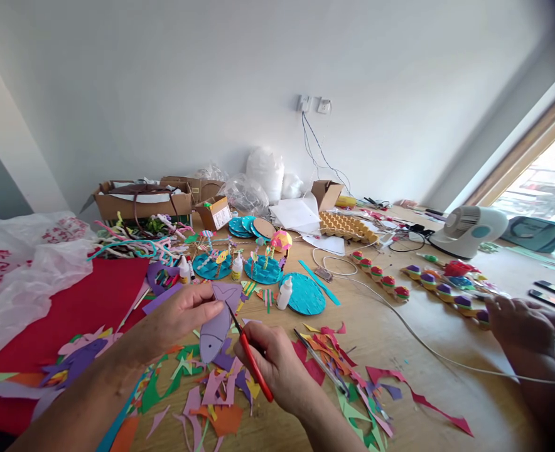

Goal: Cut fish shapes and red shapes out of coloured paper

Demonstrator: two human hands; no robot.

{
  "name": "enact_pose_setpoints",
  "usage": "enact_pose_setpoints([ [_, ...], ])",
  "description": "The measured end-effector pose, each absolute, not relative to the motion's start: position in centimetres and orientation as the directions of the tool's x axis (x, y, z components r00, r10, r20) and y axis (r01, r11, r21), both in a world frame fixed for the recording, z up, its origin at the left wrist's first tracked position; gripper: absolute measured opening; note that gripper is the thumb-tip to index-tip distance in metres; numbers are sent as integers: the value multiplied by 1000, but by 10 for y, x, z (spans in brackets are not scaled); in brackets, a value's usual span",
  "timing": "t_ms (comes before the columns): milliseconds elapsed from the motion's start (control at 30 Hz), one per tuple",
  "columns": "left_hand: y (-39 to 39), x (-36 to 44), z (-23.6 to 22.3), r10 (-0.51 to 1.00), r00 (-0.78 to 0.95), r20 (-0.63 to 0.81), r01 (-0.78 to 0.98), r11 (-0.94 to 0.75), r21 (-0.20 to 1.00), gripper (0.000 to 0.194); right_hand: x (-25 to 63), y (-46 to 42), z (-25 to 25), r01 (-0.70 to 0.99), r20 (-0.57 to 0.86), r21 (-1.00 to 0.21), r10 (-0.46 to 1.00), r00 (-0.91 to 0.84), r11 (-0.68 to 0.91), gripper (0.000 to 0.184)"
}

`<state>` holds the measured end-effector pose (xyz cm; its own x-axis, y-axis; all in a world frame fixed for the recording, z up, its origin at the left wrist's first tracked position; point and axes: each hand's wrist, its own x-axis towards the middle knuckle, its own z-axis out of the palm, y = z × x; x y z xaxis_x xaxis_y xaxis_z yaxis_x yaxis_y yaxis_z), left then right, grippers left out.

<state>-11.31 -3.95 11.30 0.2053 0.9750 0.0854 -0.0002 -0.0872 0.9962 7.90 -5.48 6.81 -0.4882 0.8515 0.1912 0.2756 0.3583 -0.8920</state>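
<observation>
Between the thumb and fingers of my left hand [186, 314] is a purple paper fish [211, 342], tail up and head down, with a drawn eye and lines. My right hand [272, 361] grips red-handled scissors [253, 364]. Their dark blades touch the fish's edge near its tail; how far they are apart I cannot make out. Coloured paper scraps [218, 389] lie below both hands. A silver pen-like tool [322, 361] rests among scraps to the right. Just beyond the fish stand a white glue bottle [284, 294] and a blue painted disc [306, 295].
Another person's hands [517, 323] are at the right, by painted egg-carton strips [440, 289]. A white cable [414, 329] crosses the table. A fan [468, 229] stands back right. Red paper [70, 314] and a plastic bag [18, 270] lie left; cardboard boxes [140, 204] line the wall.
</observation>
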Motion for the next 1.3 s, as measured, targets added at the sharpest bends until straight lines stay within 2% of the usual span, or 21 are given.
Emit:
enact_pose_setpoints([
  [100, -40, -113, 114, 954, 298, 38, 45, -54, 998, 13, 80, -55, 68, 279, 196, -888, 849, -490, 366, 39],
  [267, -41, -113, 114, 949, 315, 14, 89, -44, 995, 17, 81, -55, 69, 300, 203, -873, 846, -492, 384, 38],
  [533, -39, -111, 116, 981, 194, 26, 69, -40, 997, 21, 80, -54, 68, 290, 202, -880, 848, -491, 377, 36],
  [800, -42, -98, 112, 992, 123, -32, -127, 47, 991, 20, 70, -56, 62, 87, 111, -981, 878, -466, 171, 31],
  [967, -40, -90, 112, 998, 35, -46, -242, 53, 969, 21, 63, -54, 60, -39, 44, -999, 889, -456, 29, 43],
  [1100, -38, -84, 109, 1000, 9, -16, -304, 17, 952, 19, 60, -52, 65, -71, 27, -997, 894, -447, -5, 48],
  [1300, -37, -81, 106, 1000, -16, -4, -331, -1, 944, 20, 57, -45, 68, -70, 59, -997, 900, -432, 31, 46],
])
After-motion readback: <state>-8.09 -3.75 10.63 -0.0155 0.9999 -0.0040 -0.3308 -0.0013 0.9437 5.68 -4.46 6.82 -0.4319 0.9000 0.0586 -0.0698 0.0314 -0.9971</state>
